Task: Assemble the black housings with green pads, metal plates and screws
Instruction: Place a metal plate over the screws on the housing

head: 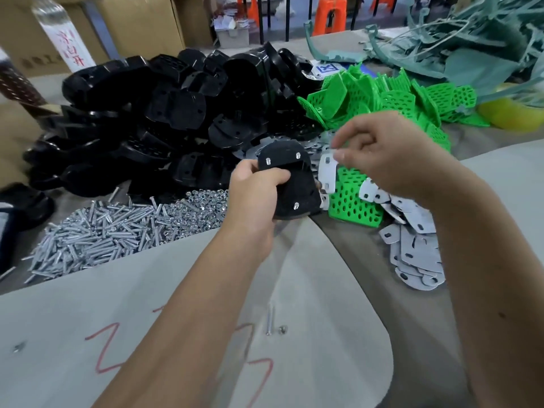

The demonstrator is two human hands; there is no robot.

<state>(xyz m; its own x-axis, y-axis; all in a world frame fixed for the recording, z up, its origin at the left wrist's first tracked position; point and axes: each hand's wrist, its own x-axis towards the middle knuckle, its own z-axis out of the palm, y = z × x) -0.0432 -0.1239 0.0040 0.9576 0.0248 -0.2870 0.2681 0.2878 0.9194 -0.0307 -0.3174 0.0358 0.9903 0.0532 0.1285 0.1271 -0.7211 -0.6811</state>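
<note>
Left hand [253,195] grips the black housing [290,184], three screw tips up; right hand [382,151], at three o'clock, pinches a metal plate [329,172], next needing its holes lined over those tips.

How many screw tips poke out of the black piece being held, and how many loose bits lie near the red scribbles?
Screw tips through the held black housing: 3
Loose screw by the red scribbles: 1
Loose nut beside it: 1
Total: 5

The left hand's [256,198] fingers [278,175] are covering part of the black housing [290,184]. Motion is blurring the right hand's [391,151] fingertips [338,156], so their grip on the metal plate [329,172] just below them is staying unclear.
</note>
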